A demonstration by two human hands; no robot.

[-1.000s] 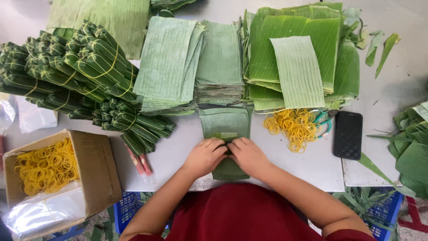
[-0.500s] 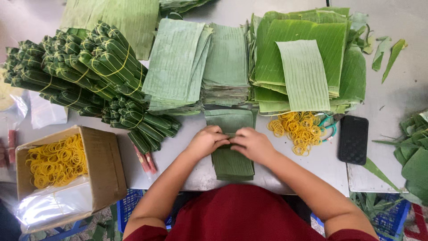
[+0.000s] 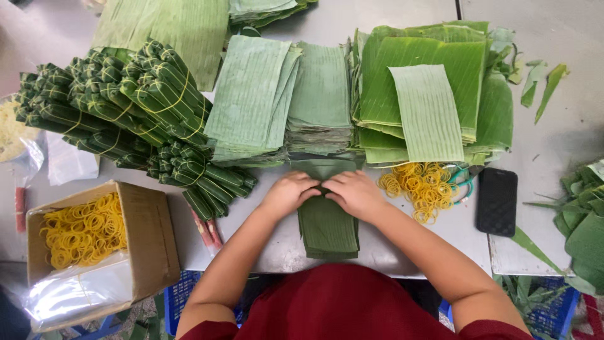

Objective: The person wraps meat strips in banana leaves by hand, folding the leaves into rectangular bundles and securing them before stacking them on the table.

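Note:
A narrow stack of dark green banana-leaf strips [image 3: 328,228] lies lengthwise on the metal table [image 3: 277,249] in front of me. My left hand [image 3: 289,192] and my right hand [image 3: 352,192] press side by side on its far part, fingertips meeting at the middle where the leaf is being folded or rolled. A loose heap of yellow rubber bands [image 3: 421,184] lies just right of my right hand. Rolled, banded leaf bundles [image 3: 126,113] are piled to the left.
Stacks of cut leaf sheets [image 3: 318,94] and larger leaves [image 3: 434,94] line the back. A cardboard box of rubber bands [image 3: 88,236] stands front left, a black phone [image 3: 496,200] at right, leaf scraps [image 3: 582,220] far right, blue crates [image 3: 189,299] below.
Both hands have stayed together on the leaf stack, shifting slightly toward its far end; the view has tilted a little, nothing else moved.

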